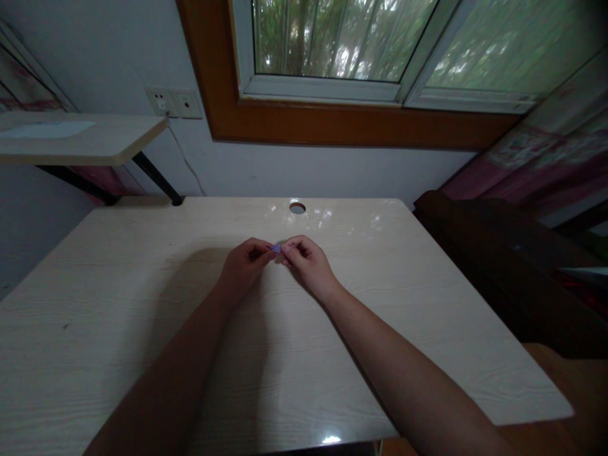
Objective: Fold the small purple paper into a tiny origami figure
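Note:
Between my two hands is a small purple piece (276, 249), too little in view to tell its kind. My left hand (243, 266) pinches its left end between thumb and forefinger. On the other side, the thumb and fingers of my right hand (310, 261) close on its right end, covering part of it. Both hands are nearly touching, a little above or on the pale wood-grain table (380, 304), toward its far half. A shadow from my left arm falls on the tabletop.
A round cable hole (297, 208) sits near the table's back edge. At the left, a raised shelf (85, 149) stands on black legs (159, 180). Wall sockets (175, 103) with a white cord and a window (332, 44) are behind. Dark wooden furniture (498, 266) flanks the right edge.

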Demonstrator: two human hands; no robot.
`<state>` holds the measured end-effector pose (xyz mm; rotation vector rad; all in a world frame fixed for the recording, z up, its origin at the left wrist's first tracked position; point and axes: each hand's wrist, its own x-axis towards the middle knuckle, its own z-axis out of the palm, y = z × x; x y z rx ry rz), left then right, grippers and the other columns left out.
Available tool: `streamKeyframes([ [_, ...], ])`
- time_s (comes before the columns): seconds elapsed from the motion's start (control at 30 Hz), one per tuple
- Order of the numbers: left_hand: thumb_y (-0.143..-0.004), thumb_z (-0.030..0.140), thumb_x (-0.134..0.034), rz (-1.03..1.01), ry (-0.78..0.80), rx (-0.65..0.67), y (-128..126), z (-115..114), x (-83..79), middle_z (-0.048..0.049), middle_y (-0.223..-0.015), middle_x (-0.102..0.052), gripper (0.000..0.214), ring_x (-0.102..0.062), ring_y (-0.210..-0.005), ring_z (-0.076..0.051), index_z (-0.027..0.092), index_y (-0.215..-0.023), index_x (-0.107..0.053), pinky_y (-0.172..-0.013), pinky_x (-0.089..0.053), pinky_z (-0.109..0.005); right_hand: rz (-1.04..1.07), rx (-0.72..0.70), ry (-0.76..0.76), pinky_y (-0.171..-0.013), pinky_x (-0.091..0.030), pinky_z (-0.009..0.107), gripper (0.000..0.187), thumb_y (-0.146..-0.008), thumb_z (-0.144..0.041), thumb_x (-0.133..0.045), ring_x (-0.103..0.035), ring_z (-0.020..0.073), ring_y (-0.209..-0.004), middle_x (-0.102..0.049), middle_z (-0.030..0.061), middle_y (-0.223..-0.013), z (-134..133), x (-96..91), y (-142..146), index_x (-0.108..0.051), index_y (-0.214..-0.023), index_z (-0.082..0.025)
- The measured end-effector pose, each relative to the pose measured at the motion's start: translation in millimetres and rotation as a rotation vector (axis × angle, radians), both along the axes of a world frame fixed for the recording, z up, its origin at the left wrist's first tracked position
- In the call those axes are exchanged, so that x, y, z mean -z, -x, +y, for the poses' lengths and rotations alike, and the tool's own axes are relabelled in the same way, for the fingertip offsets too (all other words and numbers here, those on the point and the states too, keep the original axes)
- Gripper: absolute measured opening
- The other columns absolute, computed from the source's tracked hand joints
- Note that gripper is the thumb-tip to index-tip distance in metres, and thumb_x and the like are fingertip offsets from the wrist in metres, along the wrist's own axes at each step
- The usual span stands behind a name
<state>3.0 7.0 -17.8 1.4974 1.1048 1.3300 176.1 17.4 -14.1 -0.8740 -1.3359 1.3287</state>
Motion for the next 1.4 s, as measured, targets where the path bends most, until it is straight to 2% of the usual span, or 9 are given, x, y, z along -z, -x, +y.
streamKeyframes([
  [0.17, -0.076, 0.036, -0.073, -0.021, 0.004, 0.008, 0.0, 0.1, -3.6, -0.0055, -0.09, -0.071, 0.022, -0.067, -0.082, -0.017, 0.018, -0.076, -0.062, -0.082, -0.053, -0.034, -0.06, 0.011, -0.023, -0.069, -0.05, 0.028, 0.03, -0.078, -0.045, -0.073, -0.062, 0.014, -0.071, -0.069, 0.0035, -0.081, 0.6, 2.3, -0.5, -0.066, -0.092, -0.02],
  [0.33, -0.077, 0.035, -0.073, -0.015, 0.017, 0.031, 1.0, 2.0, 1.2, -0.0055, -0.09, -0.072, 0.021, -0.067, -0.083, -0.017, 0.017, -0.077, -0.062, -0.082, -0.053, -0.033, -0.114, 0.034, -0.047, -0.069, -0.05, 0.028, 0.027, -0.08, -0.045, -0.07, -0.063, 0.0146, -0.071, -0.07, 0.0046, -0.081, 0.9, 5.4, -1.8, -0.068, -0.088, -0.019],
  [0.57, -0.077, 0.037, -0.073, -0.054, 0.058, 0.041, 1.5, 0.5, -0.1, -0.0034, -0.085, -0.07, 0.025, -0.068, -0.08, -0.017, 0.017, -0.09, -0.063, -0.08, -0.053, -0.032, -0.124, 0.025, -0.055, -0.066, -0.048, 0.027, 0.025, -0.08, -0.043, -0.07, -0.062, 0.0142, -0.068, -0.069, 0.0032, -0.076, 0.4, 3.6, -1.4, -0.068, -0.084, -0.019],
  [0.7, -0.08, 0.04, -0.07, -0.034, 0.118, 0.044, 0.8, -0.1, -4.9, -0.0041, -0.082, -0.071, 0.025, -0.068, -0.079, -0.017, 0.016, -0.087, -0.068, -0.08, -0.054, -0.032, -0.135, 0.0, -0.052, -0.068, -0.048, 0.028, 0.024, -0.081, -0.042, -0.069, -0.063, 0.0151, -0.07, -0.071, 0.0041, -0.077, -0.1, 2.0, -1.9, -0.068, -0.085, -0.018],
  [0.97, -0.076, 0.041, -0.074, -0.068, 0.211, 0.085, 4.8, -0.2, -9.2, -0.0039, -0.081, -0.073, 0.026, -0.068, -0.079, -0.018, 0.017, -0.086, -0.071, -0.081, -0.055, -0.033, -0.136, 0.009, -0.027, -0.066, -0.047, 0.027, 0.024, -0.08, -0.041, -0.07, -0.062, 0.0146, -0.068, -0.07, 0.0039, -0.076, -0.7, 0.3, -2.6, -0.072, -0.086, -0.018],
  [1.4, -0.07, 0.036, -0.079, -0.114, 0.223, 0.043, 5.0, 2.7, -4.7, -0.0038, -0.081, -0.074, 0.025, -0.07, -0.077, -0.018, 0.017, -0.083, -0.069, -0.079, -0.055, -0.034, -0.132, 0.025, -0.008, -0.067, -0.049, 0.028, 0.027, -0.079, -0.044, -0.07, -0.062, 0.0157, -0.069, -0.072, 0.0045, -0.077, 0.1, 1.8, -1.6, -0.073, -0.088, -0.019],
])
